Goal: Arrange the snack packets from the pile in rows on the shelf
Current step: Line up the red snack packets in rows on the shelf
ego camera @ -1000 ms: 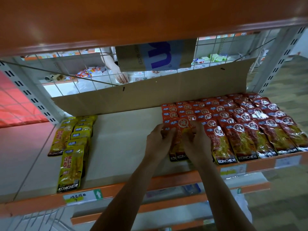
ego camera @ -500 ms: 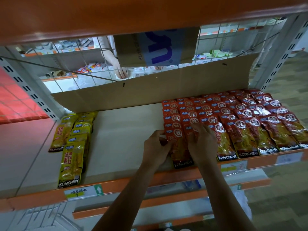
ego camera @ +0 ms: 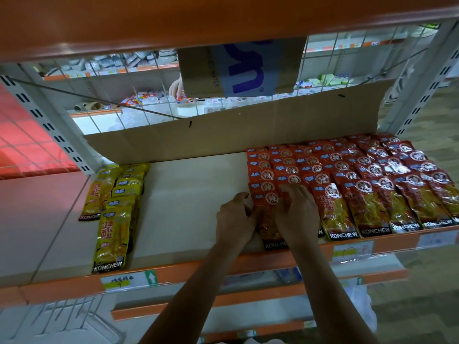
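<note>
- At the front edge of the shelf [ego camera: 188, 207], the leftmost red packet [ego camera: 269, 225] lay under the right hand [ego camera: 298, 214], whose spread fingers pressed it flat. The left hand [ego camera: 233, 219] had bent fingers against its side; pinch or nudge, I could not tell.
- A sideways shove could have skewed the overlapped red rows [ego camera: 360, 175], since the film looked slick.
- The pale shelf board carried yellow packets [ego camera: 113, 224] at left, with cardboard [ego camera: 248, 130] and wire mesh [ego camera: 111, 95] behind.
</note>
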The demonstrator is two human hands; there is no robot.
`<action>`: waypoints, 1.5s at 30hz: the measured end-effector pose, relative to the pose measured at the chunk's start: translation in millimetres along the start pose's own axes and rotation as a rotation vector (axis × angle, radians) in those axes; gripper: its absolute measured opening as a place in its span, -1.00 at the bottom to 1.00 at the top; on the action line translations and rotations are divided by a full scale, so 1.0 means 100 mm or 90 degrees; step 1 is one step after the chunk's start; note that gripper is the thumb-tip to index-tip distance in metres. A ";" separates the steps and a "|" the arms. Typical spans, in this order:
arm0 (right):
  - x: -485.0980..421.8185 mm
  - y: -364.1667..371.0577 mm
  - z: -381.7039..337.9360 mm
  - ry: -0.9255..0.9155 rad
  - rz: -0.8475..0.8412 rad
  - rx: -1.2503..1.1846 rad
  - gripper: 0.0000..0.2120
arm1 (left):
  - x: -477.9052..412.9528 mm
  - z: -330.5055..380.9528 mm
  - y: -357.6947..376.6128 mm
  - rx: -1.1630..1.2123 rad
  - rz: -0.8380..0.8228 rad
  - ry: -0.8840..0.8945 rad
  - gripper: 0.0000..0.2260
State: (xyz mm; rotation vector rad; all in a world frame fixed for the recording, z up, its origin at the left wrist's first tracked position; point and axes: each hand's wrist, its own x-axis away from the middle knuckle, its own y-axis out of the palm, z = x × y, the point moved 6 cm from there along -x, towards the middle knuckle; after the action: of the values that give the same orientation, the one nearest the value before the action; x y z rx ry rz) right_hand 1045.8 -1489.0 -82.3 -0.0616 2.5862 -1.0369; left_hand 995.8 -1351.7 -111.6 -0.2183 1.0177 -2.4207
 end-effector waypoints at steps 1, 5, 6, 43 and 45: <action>0.01 0.02 -0.04 -0.013 0.003 -0.001 -0.67 | 0.00 -0.01 -0.04 -0.001 0.013 -0.002 -0.55; 0.06 0.18 -0.26 -0.060 -0.017 0.003 -0.70 | 0.00 -0.07 -0.29 -0.032 0.092 0.028 -0.68; 0.08 0.23 -0.32 -0.073 -0.026 -0.001 -0.71 | 0.00 -0.09 -0.36 -0.044 0.108 0.035 -0.69; 1.90 3.47 -4.32 -0.270 -0.316 -0.039 -0.60 | 0.42 -3.62 -4.12 -0.224 0.296 -0.116 -0.66; 2.00 3.62 -4.46 -0.265 -0.332 -0.044 -0.61 | 0.46 -3.81 -4.25 -0.236 0.293 -0.140 -0.64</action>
State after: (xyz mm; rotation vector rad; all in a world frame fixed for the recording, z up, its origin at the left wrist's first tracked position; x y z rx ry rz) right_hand 740.2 -963.1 -90.4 -0.9086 2.2593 -0.9637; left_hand 666.4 -883.4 -83.5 -0.3284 1.2494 -1.7480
